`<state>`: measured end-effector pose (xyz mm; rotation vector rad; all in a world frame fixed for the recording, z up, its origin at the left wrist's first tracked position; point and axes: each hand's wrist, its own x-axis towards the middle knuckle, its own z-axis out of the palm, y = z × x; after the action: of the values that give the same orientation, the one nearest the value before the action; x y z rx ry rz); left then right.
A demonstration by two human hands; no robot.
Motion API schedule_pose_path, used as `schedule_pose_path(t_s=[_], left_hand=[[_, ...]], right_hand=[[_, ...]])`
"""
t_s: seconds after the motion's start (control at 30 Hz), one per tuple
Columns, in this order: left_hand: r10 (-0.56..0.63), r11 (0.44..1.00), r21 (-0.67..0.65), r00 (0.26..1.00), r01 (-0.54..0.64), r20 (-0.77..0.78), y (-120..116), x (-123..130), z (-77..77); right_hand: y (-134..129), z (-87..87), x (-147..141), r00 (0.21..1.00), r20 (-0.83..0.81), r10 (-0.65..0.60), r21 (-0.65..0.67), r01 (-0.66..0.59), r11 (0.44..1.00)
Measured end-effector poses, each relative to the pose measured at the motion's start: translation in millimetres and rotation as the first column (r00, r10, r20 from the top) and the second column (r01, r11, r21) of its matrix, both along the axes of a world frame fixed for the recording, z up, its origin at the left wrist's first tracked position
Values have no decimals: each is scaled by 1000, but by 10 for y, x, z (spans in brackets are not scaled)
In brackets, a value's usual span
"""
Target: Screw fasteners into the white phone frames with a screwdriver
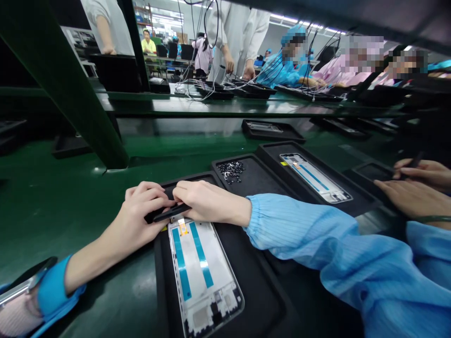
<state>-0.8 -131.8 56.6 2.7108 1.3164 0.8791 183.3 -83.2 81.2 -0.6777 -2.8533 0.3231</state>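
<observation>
A smartphone frame with two blue strips and an orange flex cable lies in a black tray. At its far end, my left hand is closed, with the fingertips close to my right hand; what they pinch is hidden. My right hand is bent over the same end, closed on a slim black tool that slants across toward my left thumb. The hands cover the tool's far end and the top edge of the frame.
Small black parts are heaped in a compartment beside my right hand. Another phone frame lies in a tray to the right, near a co-worker's hands. A green post stands at left. Farther trays sit behind.
</observation>
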Motion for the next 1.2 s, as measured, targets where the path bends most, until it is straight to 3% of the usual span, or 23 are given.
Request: schedule_pose_path(t_s=[0.1, 0.2, 0.37, 0.57, 0.77, 0.9, 1.07, 1.2], left_hand=[[-15, 999, 44, 997, 19, -70, 4, 7, 24], [-12, 995, 93, 990, 25, -139, 3, 19, 51], [-4, 993, 114, 968, 33, -251, 0, 37, 104], [-16, 989, 131, 941, 64, -337, -12, 107, 180], [-18, 971, 197, 866, 133, -499, -32, 162, 184], [-57, 987, 113, 902, 115, -427, 25, 18, 89], [-93, 989, 92, 974, 113, -205, 70, -81, -2], [-68, 995, 70, 992, 76, -109, 72, -46, -1]], right_hand=[[68, 19, 8, 998, -51, 30, -58, -33, 998], [169, -4, 40, 986, -164, -15, -197, -18, 980], [260, -60, 84, 955, -247, -163, -479, 26, 878], [237, -45, 59, 946, -233, -224, -533, 68, 844], [223, -66, 29, 944, -219, -246, -525, 98, 845], [231, -110, 45, 900, -310, -305, -548, 93, 831], [216, -109, 76, 668, -546, -506, -602, 108, 791], [193, -162, 39, 669, -519, -532, -712, 6, 702]])
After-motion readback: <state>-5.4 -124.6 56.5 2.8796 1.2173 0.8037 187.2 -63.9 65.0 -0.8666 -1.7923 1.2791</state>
